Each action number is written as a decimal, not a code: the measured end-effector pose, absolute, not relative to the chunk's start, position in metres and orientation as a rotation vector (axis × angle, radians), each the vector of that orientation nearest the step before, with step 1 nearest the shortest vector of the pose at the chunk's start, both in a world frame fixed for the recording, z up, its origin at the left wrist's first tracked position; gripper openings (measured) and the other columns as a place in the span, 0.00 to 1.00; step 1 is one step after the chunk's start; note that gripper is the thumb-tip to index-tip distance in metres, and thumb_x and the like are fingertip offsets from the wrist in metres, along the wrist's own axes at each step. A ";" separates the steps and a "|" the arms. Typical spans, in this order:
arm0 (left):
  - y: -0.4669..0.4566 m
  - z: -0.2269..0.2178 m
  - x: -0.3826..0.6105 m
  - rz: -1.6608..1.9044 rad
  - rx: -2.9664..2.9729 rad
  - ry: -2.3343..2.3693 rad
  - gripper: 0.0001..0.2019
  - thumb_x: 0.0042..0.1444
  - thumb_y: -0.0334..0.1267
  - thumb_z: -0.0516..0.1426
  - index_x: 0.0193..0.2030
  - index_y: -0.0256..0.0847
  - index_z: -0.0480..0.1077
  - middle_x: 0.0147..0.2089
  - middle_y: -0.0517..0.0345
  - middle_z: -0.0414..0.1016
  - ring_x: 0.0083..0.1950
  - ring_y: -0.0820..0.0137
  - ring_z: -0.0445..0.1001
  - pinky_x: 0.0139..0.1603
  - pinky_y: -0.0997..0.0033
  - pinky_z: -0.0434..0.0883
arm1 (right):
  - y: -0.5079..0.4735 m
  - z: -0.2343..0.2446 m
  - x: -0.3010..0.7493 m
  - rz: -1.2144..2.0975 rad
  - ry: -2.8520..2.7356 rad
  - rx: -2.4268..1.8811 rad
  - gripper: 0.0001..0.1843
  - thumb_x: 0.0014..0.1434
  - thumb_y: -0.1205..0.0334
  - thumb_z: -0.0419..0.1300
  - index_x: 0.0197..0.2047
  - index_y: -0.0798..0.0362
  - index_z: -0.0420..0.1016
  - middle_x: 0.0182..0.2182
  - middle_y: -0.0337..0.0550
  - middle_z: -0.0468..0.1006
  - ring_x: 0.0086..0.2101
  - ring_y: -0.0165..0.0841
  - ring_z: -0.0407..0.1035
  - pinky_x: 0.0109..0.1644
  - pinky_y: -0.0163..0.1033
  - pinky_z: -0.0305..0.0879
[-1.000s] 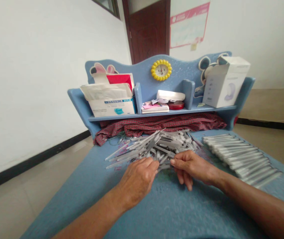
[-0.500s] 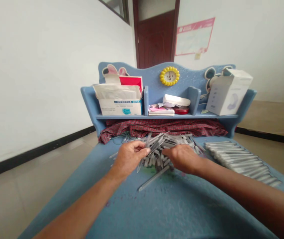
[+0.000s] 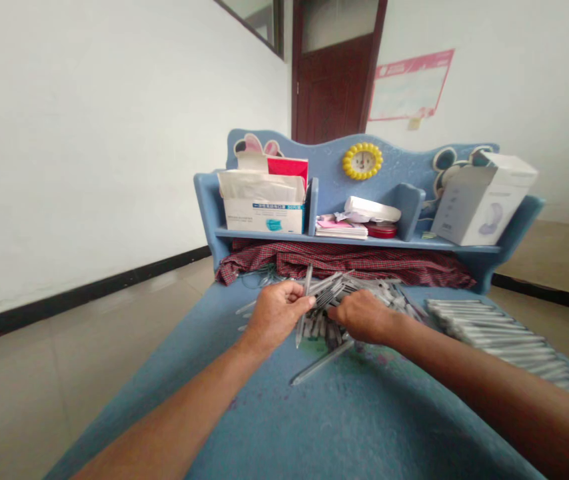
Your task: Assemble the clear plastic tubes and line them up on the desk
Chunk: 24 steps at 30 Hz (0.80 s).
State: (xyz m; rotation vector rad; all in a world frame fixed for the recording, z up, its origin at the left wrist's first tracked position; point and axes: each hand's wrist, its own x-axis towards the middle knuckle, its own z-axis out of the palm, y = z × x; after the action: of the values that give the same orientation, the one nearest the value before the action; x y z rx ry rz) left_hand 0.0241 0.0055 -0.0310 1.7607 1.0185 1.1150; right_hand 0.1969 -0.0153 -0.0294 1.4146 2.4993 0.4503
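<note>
My left hand (image 3: 280, 308) pinches a clear pen (image 3: 308, 277) between thumb and fingers, the pen steeply tilted at the left side of a loose pile of pens (image 3: 334, 287). At the pile's front right my right hand (image 3: 364, 316) is closed, its fingertips down among the pens. Whatever it grips is hidden by the hand. One loose pen (image 3: 321, 363) lies slantwise in front of the pile. To the right, a row of pens (image 3: 504, 340) lies side by side on the blue table (image 3: 284, 427), partly behind my right forearm.
Behind the pile lies a rolled red checked cloth (image 3: 354, 259) under a blue shelf (image 3: 344, 238). On the shelf stand a mask box (image 3: 264, 213), a red round tin (image 3: 382, 231) with papers beside it, and a white box (image 3: 482, 203). A yellow-rimmed clock (image 3: 362, 161) is on its back.
The whole scene has shifted right in view as the camera turned left. The pen in my left hand now stands more upright and clearer of the pile. My right hand stays at the pile.
</note>
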 end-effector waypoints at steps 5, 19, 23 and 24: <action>0.008 -0.035 0.024 1.102 1.794 1.047 0.07 0.43 0.38 0.59 0.24 0.36 0.69 0.22 0.63 0.68 0.26 0.74 0.65 0.26 0.76 0.61 | -0.011 -0.030 0.201 0.500 2.559 1.256 0.13 0.56 0.73 0.48 0.37 0.57 0.73 0.26 0.52 0.77 0.28 0.38 0.73 0.29 0.36 0.61; 0.006 -0.026 0.022 1.096 1.320 0.971 0.07 0.45 0.37 0.59 0.28 0.35 0.68 0.24 0.60 0.70 0.21 0.77 0.66 0.17 0.82 0.59 | -0.046 -0.049 0.220 -1.645 3.010 2.087 0.07 0.51 0.62 0.59 0.30 0.55 0.65 0.16 0.34 0.70 0.16 0.26 0.65 0.21 0.30 0.57; 0.002 -0.025 0.025 1.070 1.199 0.881 0.07 0.45 0.34 0.60 0.30 0.33 0.68 0.27 0.57 0.71 0.24 0.76 0.69 0.18 0.82 0.63 | -0.065 -0.052 0.212 -2.379 2.832 1.984 0.10 0.48 0.63 0.63 0.30 0.55 0.65 0.20 0.38 0.75 0.17 0.28 0.68 0.21 0.31 0.59; 0.000 -0.024 0.025 1.067 1.178 0.868 0.06 0.46 0.33 0.60 0.30 0.33 0.67 0.27 0.57 0.71 0.25 0.76 0.69 0.18 0.83 0.63 | -0.068 -0.052 0.210 -2.474 2.814 1.949 0.10 0.48 0.64 0.64 0.29 0.56 0.64 0.22 0.39 0.76 0.17 0.28 0.68 0.21 0.31 0.60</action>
State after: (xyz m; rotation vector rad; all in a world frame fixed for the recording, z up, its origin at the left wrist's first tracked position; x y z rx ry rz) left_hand 0.0254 0.0003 -0.0242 1.1784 0.8685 1.0674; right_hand 0.2105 -0.0677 -0.0523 1.9494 2.8139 -2.4736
